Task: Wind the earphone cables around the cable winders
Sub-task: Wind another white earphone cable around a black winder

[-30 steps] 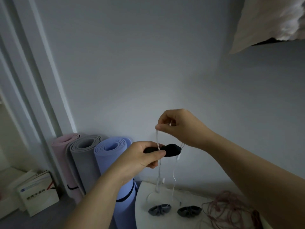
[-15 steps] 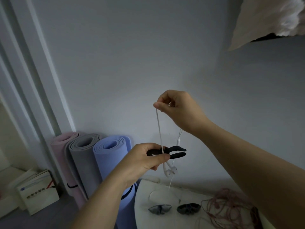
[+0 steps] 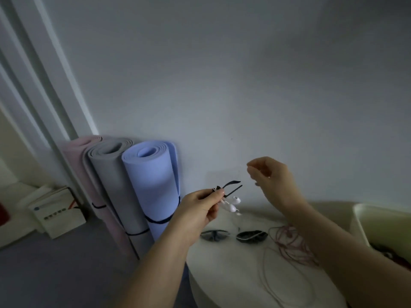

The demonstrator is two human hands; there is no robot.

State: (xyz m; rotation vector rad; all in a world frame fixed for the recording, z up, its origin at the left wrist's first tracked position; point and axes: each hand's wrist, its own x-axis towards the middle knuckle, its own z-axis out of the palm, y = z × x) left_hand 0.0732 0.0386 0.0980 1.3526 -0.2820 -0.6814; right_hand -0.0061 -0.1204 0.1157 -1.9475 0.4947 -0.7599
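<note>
"Black cable winder [image 3: 231, 187], where is it sitting right now?"

"It is being held up in the air. The left hand [image 3: 200, 207] is pinching its near end, with the thumb lying on top and the fingers [image 3: 212, 213] curling underneath. Its two flaps are gaping apart at the far end."

"And the earphones?"

"The white earbuds [image 3: 233, 204] are dangling just below the winder, right against the left fingertips. A few turns of white cable are showing at the winder's core, beside the thumb."

"What is the other hand doing?"

"The right hand [image 3: 273, 181] is hovering to the right of the winder, a little higher and apart from it. Its fingers are curling loosely, with thumb and forefinger close together. It is blurring, so I cannot tell whether they are pinching any cable."

"Is anything lying below the winder?"

"The round white surface [image 3: 233, 274] is lying below it. A grey winder [image 3: 214, 234] is resting there directly below the held one. A second black winder [image 3: 251, 236] is resting below and to the right, and a pink cable [image 3: 289, 243] is sprawling in loose loops farther right."

"And to its left?"

"A rolled blue mat [image 3: 155, 185] is standing on end against the wall."
</note>
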